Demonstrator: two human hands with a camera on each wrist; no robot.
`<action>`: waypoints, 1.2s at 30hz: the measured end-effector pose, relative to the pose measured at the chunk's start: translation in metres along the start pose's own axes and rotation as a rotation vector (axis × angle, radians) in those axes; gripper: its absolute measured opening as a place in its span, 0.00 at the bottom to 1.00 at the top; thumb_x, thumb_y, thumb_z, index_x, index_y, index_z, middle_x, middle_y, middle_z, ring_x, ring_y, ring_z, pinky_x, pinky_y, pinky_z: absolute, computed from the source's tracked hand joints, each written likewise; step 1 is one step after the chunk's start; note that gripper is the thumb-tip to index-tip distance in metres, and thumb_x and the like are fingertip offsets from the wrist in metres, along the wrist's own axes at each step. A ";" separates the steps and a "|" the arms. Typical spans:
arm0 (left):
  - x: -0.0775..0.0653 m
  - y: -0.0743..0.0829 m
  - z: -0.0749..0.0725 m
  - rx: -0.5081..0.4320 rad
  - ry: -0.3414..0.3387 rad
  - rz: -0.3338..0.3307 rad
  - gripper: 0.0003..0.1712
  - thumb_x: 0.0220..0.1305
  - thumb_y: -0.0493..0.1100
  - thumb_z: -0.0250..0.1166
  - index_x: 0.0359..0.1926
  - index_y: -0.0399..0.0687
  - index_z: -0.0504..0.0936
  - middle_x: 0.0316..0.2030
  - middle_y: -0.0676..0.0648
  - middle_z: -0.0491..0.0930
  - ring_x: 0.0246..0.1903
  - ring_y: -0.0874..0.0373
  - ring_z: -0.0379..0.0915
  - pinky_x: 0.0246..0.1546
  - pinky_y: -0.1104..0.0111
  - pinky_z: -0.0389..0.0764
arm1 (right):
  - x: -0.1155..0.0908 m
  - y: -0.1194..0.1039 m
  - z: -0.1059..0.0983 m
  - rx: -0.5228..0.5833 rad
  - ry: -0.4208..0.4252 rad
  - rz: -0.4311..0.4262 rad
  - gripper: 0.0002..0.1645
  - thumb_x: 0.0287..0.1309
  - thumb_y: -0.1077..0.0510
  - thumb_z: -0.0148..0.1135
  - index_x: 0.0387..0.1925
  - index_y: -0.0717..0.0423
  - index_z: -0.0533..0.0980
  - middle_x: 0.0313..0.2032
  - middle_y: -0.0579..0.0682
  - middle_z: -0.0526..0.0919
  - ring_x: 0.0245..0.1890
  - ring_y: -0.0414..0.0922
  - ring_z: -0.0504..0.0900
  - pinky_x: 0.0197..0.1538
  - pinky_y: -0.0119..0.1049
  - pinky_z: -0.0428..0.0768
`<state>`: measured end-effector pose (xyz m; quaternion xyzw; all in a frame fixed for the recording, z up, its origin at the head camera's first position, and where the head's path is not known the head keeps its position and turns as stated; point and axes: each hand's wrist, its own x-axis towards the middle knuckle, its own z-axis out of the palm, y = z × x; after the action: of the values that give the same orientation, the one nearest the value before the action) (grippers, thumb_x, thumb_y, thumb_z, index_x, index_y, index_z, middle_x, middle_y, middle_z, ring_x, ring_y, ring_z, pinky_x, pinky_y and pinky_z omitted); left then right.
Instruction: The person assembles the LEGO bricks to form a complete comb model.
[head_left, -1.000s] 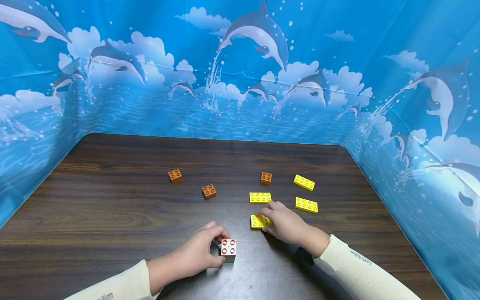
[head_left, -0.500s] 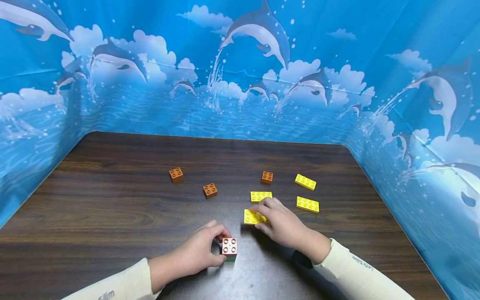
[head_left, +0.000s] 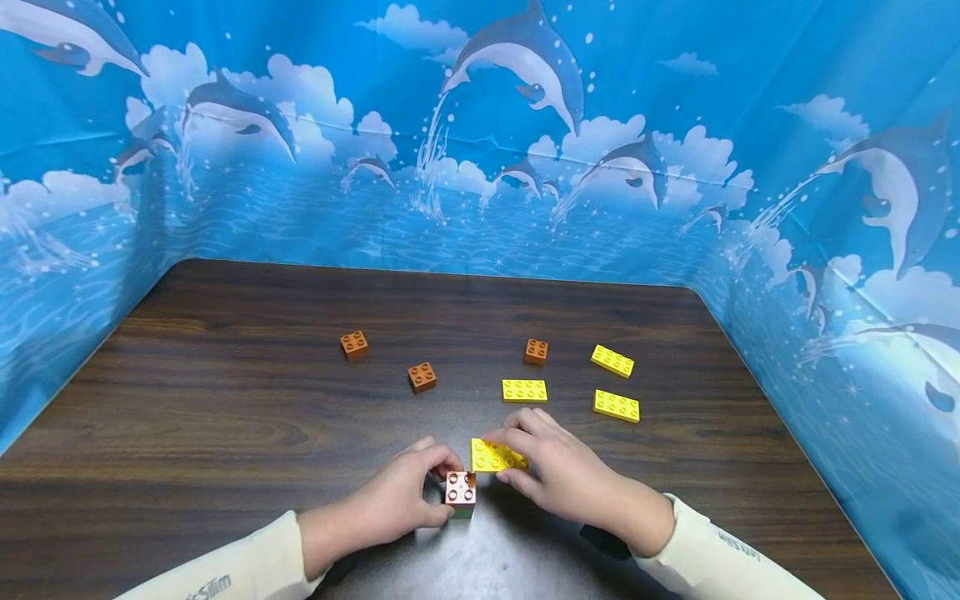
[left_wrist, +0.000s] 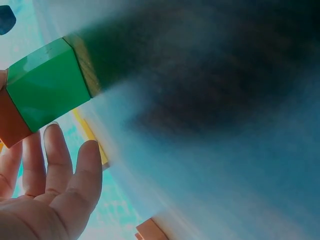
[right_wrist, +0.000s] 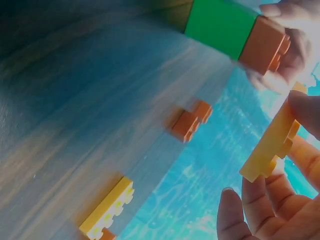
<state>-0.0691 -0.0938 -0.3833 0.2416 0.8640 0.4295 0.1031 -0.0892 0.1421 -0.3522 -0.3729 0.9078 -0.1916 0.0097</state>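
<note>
Near the front of the table, my left hand (head_left: 382, 504) grips a small upright stack between thumb and fingers. It has a brown 2x2 toy brick (head_left: 461, 487), studs up, on top of a green block (left_wrist: 47, 85). Just right of the stack, my right hand (head_left: 562, 471) pinches a yellow 2x4 toy brick (head_left: 489, 456) between thumb and fingers. In the right wrist view that yellow brick (right_wrist: 272, 140) is off the table, its studs partly covered by the fingers. It appears apart from the brown brick.
Two brown bricks (head_left: 355, 344) (head_left: 422, 377) lie at the back left. Another brown brick (head_left: 536, 351) lies at the back right, among three yellow bricks (head_left: 524, 391) (head_left: 612, 361) (head_left: 617, 406). A blue dolphin-print curtain (head_left: 480, 225) surrounds the dark wooden table (head_left: 225, 400).
My right hand has lifted the yellow brick from the table and brought it left, close to the stack. My left hand stays on the stack, nearly still.
</note>
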 end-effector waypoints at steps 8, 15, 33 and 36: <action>0.001 -0.001 -0.002 -0.015 -0.014 -0.001 0.22 0.40 0.31 0.74 0.40 0.44 0.79 0.35 0.53 0.71 0.37 0.60 0.70 0.41 0.68 0.75 | -0.002 -0.009 0.000 0.018 -0.044 -0.023 0.23 0.57 0.52 0.68 0.56 0.47 0.78 0.43 0.40 0.73 0.42 0.37 0.69 0.43 0.32 0.73; 0.001 -0.001 -0.003 -0.030 -0.025 -0.012 0.21 0.41 0.31 0.74 0.39 0.43 0.78 0.35 0.53 0.71 0.37 0.59 0.71 0.40 0.69 0.75 | 0.000 -0.016 0.001 0.054 -0.096 0.000 0.23 0.57 0.51 0.68 0.55 0.46 0.78 0.43 0.39 0.74 0.43 0.37 0.69 0.45 0.30 0.74; 0.001 -0.003 -0.004 -0.069 -0.055 -0.016 0.21 0.43 0.32 0.73 0.41 0.45 0.78 0.35 0.53 0.71 0.38 0.58 0.71 0.40 0.69 0.75 | 0.003 -0.021 0.011 0.004 -0.063 -0.078 0.24 0.56 0.52 0.67 0.55 0.47 0.78 0.42 0.41 0.74 0.42 0.37 0.70 0.44 0.30 0.74; 0.001 -0.002 -0.004 -0.066 -0.055 -0.018 0.21 0.43 0.32 0.73 0.41 0.46 0.78 0.35 0.53 0.71 0.38 0.58 0.71 0.40 0.69 0.75 | 0.003 -0.022 0.011 -0.002 -0.062 -0.079 0.24 0.55 0.53 0.68 0.55 0.47 0.78 0.41 0.41 0.74 0.42 0.38 0.70 0.44 0.30 0.74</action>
<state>-0.0717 -0.0971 -0.3827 0.2421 0.8484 0.4498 0.1388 -0.0749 0.1223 -0.3545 -0.4143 0.8918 -0.1795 0.0298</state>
